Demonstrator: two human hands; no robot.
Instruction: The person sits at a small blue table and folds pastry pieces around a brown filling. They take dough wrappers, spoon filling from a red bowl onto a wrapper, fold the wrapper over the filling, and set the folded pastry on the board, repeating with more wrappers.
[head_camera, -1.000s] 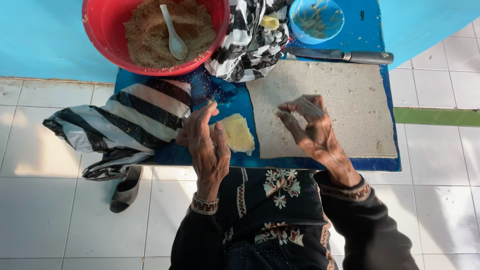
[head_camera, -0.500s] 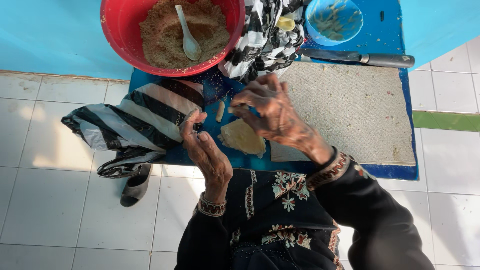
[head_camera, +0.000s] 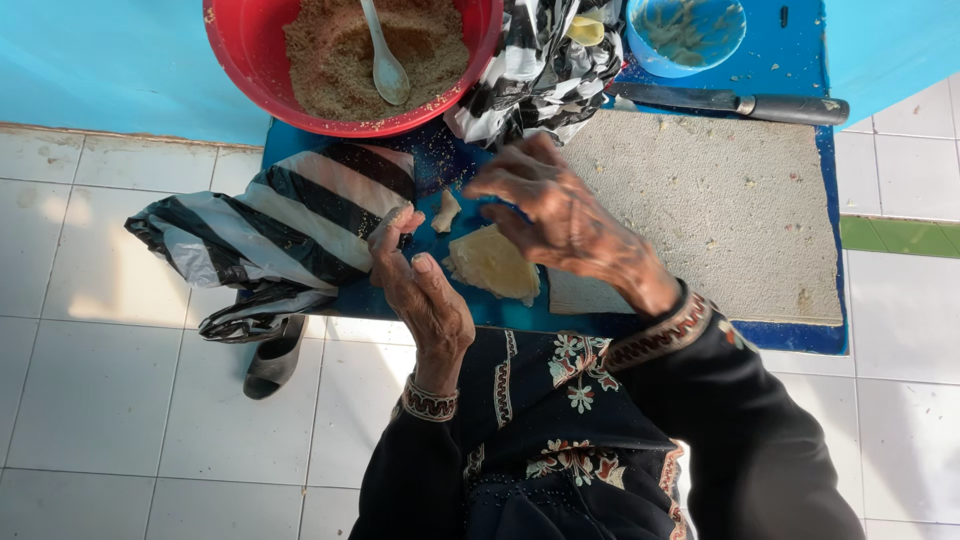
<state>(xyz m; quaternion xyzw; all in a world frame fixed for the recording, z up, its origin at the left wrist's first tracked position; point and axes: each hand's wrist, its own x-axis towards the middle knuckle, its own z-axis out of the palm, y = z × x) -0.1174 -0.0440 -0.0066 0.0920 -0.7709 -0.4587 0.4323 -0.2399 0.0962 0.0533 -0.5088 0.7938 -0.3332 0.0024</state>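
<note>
Here, left to right, is how we read the spot where the hands work:

Striped bag: a black-and-white plastic bag (head_camera: 270, 235) lies crumpled at the left edge of the blue mat (head_camera: 790, 335), half on the white floor tiles.

Left hand: our left hand (head_camera: 425, 290) hovers just left of the dough, palm turned inward, fingers loosely apart and gripping nothing that we can see.

Dough scrap: a small pale scrap (head_camera: 446, 210) lies on the mat just above the left hand's fingertips, up and left of the main piece.

Dough piece: the flat yellowish dough piece (head_camera: 492, 262) lies on the mat between the two hands, its long axis running from upper left to lower right.

Right hand: our right hand (head_camera: 560, 215) reaches in from the right and hangs over the upper right corner of the dough, fingers curled and spread; whether they touch it we cannot tell.

Nearer hand: we judge both close, the right one overlapping the dough, the left one just beside it.

Work board: a grey floured board (head_camera: 720, 200) lies right of the dough, a dark-handled knife (head_camera: 730, 100) along its far edge.
</note>
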